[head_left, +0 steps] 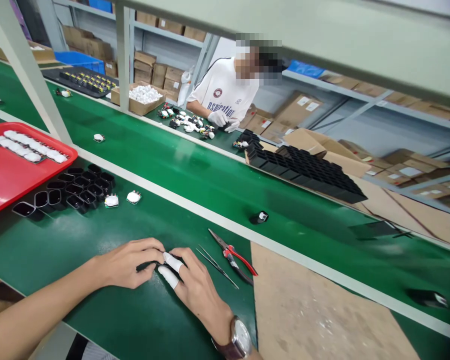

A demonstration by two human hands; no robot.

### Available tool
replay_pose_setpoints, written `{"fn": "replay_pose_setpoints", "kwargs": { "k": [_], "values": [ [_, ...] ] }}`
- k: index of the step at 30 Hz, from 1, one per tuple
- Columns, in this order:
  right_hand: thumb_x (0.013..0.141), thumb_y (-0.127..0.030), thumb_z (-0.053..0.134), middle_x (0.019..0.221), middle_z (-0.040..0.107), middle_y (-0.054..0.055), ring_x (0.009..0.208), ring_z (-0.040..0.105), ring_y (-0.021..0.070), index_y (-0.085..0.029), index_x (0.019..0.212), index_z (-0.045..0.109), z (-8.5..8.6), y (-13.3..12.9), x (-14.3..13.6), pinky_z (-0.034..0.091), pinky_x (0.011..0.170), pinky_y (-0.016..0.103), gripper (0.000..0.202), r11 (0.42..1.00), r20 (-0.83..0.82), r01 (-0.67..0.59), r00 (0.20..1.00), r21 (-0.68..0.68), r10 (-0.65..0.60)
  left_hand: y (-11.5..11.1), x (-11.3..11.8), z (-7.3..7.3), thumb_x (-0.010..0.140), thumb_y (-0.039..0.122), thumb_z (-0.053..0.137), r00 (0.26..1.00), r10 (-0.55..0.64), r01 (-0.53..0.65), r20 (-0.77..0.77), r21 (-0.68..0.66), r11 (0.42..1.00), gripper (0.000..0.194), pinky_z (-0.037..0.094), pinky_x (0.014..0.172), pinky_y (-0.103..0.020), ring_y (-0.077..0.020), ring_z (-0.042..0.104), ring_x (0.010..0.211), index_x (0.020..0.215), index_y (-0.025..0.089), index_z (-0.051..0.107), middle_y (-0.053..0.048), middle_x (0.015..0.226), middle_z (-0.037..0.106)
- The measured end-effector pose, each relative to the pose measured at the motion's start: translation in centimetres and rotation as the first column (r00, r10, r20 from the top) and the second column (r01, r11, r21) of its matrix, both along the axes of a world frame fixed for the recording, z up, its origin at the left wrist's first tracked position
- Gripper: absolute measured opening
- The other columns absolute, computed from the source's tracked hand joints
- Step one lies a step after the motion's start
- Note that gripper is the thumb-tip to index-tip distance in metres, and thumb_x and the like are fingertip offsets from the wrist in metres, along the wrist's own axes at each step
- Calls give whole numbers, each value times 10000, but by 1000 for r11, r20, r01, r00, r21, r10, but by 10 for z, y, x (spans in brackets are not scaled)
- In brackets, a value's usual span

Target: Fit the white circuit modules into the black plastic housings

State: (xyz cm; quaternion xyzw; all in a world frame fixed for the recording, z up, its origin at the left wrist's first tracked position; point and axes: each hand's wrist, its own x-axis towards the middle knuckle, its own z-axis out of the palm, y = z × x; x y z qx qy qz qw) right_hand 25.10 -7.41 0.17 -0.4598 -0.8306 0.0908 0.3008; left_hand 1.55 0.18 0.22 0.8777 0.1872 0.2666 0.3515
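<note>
A small black plastic housing, mostly covered by fingers, is held low over the green bench. My left hand is closed around its body. At the other end of the housing, my right hand pinches it with a finger and thumb in white finger cots; what lies between those tips is hidden. To the right of my hands lie a pair of tweezers and red-handled long-nose pliers. Two small circuit boards with white tops, a nearer-left one and another one, sit beyond my left hand.
Several open black housings stand at left beside a red tray with rows of white-topped boards. A green conveyor belt carries scattered parts. Cardboard covers the bench at right. Across the belt, a gloved co-worker handles a dark part.
</note>
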Motion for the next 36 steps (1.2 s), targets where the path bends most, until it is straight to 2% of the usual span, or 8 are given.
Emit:
{"fn": "replay_pose_setpoints", "kwargs": {
  "k": [10, 15, 18, 24, 27, 31, 34, 36],
  "values": [
    [1052, -209, 576, 1290, 649, 101, 1133, 673, 235, -290, 1476, 541, 12, 1, 20, 605, 968, 423, 433, 971, -112, -116, 989, -208, 95, 5, 10, -1, 1014, 112, 609, 992, -55, 38, 117, 139, 989, 100, 586, 843, -346, -218, 704, 983, 1006, 190, 670, -128, 1157, 735],
    [1059, -209, 552, 1131, 716, 57, 1136, 697, 204, -267, 1507, 475, -4, -5, 28, 591, 1025, 382, 459, 978, -284, 10, 956, -209, -71, 10, 15, 10, 1010, 215, 641, 999, -9, 7, 32, 63, 998, 88, 576, 809, -328, -201, 706, 910, 922, 206, 649, -88, 1031, 763],
    [1051, -178, 534, 1127, 708, 78, 1033, 726, 199, -251, 1441, 540, -17, -6, 25, 624, 928, 351, 397, 993, -291, 49, 954, -104, -78, 50, 24, 25, 959, 267, 686, 979, 180, -169, -95, 116, 979, 128, 568, 801, -309, -194, 711, 864, 847, 208, 670, -58, 953, 763],
    [1053, -157, 511, 1176, 690, 111, 1008, 731, 200, -236, 1381, 591, -23, -9, 18, 634, 871, 325, 347, 998, -264, 66, 963, 18, -59, 177, 51, 53, 972, 283, 704, 807, 566, -524, -170, 238, 818, 161, 573, 880, -394, -216, 703, 884, 877, 152, 700, -60, 907, 725],
    [1058, -161, 499, 1182, 693, 116, 1041, 732, 199, -231, 1374, 593, -24, -12, 20, 630, 904, 317, 337, 997, -251, 64, 967, 32, -54, 204, 57, 56, 1015, 358, 689, 752, 634, -595, -179, 231, 770, 221, 601, 867, -405, -203, 714, 922, 1026, 138, 706, -61, 1028, 734],
    [1056, -167, 500, 1190, 700, 125, 1054, 740, 201, -218, 1360, 595, -26, -13, 24, 632, 918, 306, 322, 995, -218, 67, 975, 69, -51, 189, 32, 65, 977, 337, 687, 754, 645, -612, -123, 225, 758, 222, 605, 869, -352, -237, 731, 1011, 1090, 157, 753, -106, 1158, 754],
    [1056, -173, 490, 1199, 703, 126, 1034, 752, 213, -217, 1378, 586, -21, -6, 23, 651, 888, 318, 339, 996, -148, 64, 987, 61, -54, 156, -18, 82, 979, 370, 638, 736, 675, -649, -50, 232, 725, 341, 597, 818, -306, -216, 729, 965, 1245, 172, 716, -105, 1209, 742],
    [1054, -183, 490, 1241, 695, 137, 1048, 752, 236, -209, 1389, 580, -16, 8, 18, 663, 886, 357, 347, 997, -65, 50, 997, 57, -46, 130, -58, 92, 991, 425, 613, 710, 703, -674, -40, 251, 695, 345, 580, 754, -299, -195, 712, 832, 1211, 181, 718, -81, 1087, 753]
  ]
}}
